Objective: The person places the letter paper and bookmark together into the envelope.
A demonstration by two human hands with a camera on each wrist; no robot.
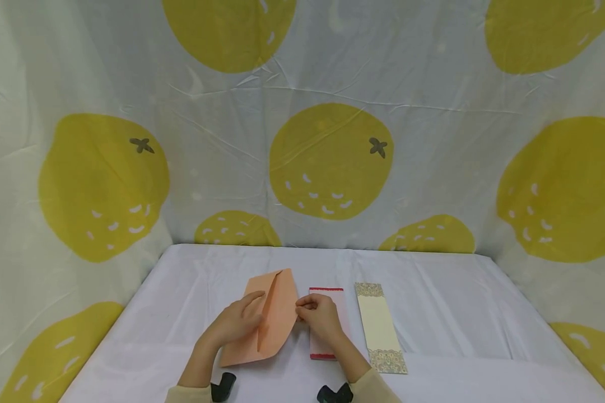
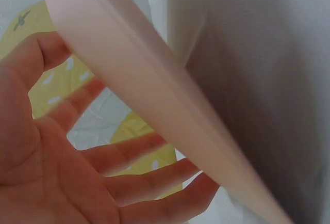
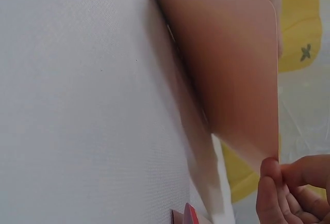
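Leaning at a tilt in the lower middle of the frame, an orange folded sheet point(image 1: 269, 324) has its flap point(image 1: 284, 299) partly raised along the crease; the fold looks half done, though whether it is being spread or closed I cannot tell; the right hand point(image 1: 321, 318) pinches the flap's right edge between thumb and fingertips; the left hand point(image 1: 237, 322) rests on the left part, fingers spread and touching it; just right, a pink red-edged card point(image 1: 321, 342) lies flat, partly under the right hand; beyond it a cream patterned card point(image 1: 380, 324) lies untouched on white cloth point(image 1: 448, 313).
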